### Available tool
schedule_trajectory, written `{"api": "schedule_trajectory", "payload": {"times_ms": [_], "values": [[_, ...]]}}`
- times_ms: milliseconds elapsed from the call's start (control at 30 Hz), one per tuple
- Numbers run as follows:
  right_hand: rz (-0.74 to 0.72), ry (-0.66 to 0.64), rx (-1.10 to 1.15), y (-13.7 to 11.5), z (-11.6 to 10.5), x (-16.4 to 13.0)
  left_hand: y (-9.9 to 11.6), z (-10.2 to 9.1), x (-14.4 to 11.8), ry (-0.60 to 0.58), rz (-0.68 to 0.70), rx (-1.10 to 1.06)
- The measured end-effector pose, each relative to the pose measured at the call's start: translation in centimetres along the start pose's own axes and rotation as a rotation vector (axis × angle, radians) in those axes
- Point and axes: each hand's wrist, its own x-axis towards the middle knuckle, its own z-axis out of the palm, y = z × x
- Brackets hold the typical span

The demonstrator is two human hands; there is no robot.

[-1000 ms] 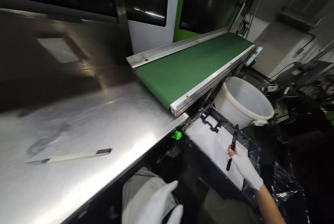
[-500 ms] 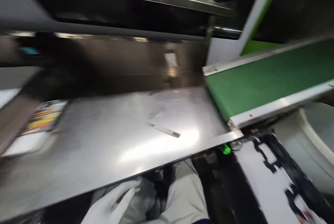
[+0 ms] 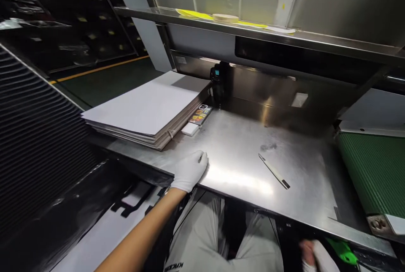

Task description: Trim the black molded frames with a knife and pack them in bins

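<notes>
My left hand [image 3: 190,170], in a white glove, rests at the front edge of a steel table [image 3: 234,145]. Its fingers are curled in, and I see no object between them. Low on the right, my right hand [image 3: 311,255] is below the table edge, cut by the frame and smeared by motion; part of it is gloved white and bare fingers show. A craft knife [image 3: 274,171] with a pale handle lies on the table, apart from both hands. Left of it, a stack of white sheets [image 3: 148,103] stands beyond my left hand.
A phone [image 3: 201,114] and a small white block [image 3: 190,129] lie beside the stack. A dark bottle [image 3: 218,82] stands behind. A shelf [image 3: 196,20] crosses above the table. A green conveyor belt [image 3: 376,170] is at right, and a black ribbed belt [image 3: 38,149] at left.
My view has swung left, bringing the whole stack into sight. My left hand has come up from above my lap onto the table edge. My right hand stays low at the right.
</notes>
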Motion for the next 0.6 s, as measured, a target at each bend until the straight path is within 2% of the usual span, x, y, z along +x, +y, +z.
{"api": "schedule_trajectory", "payload": {"times_ms": [67,133,233,333,433,500,600], "values": [[-0.142,-0.031,0.072,-4.2,1.5,1.0,-0.3,-0.1,-0.2,-0.019,0.014,0.018],[-0.253,-0.086,0.117,-8.3,3.3,3.6,-0.2,-0.3,-0.1,-0.047,0.008,0.038],[-0.218,-0.158,0.053,-12.8,6.1,8.0,0.4,-0.4,0.7,-0.08,-0.008,0.057],[-0.127,-0.13,-0.116,-14.8,8.1,10.1,1.4,-0.3,1.7,-0.101,0.009,0.057],[-0.109,-0.092,-0.202,-15.6,9.0,10.0,1.9,-0.6,2.7,-0.132,0.041,0.039],[-0.084,-0.081,-0.225,-16.1,9.1,9.8,1.5,-0.8,3.3,-0.157,0.075,0.016],[-0.011,-0.069,-0.258,-16.7,9.2,10.0,-0.1,-0.7,4.1,-0.159,0.11,-0.079]]}}
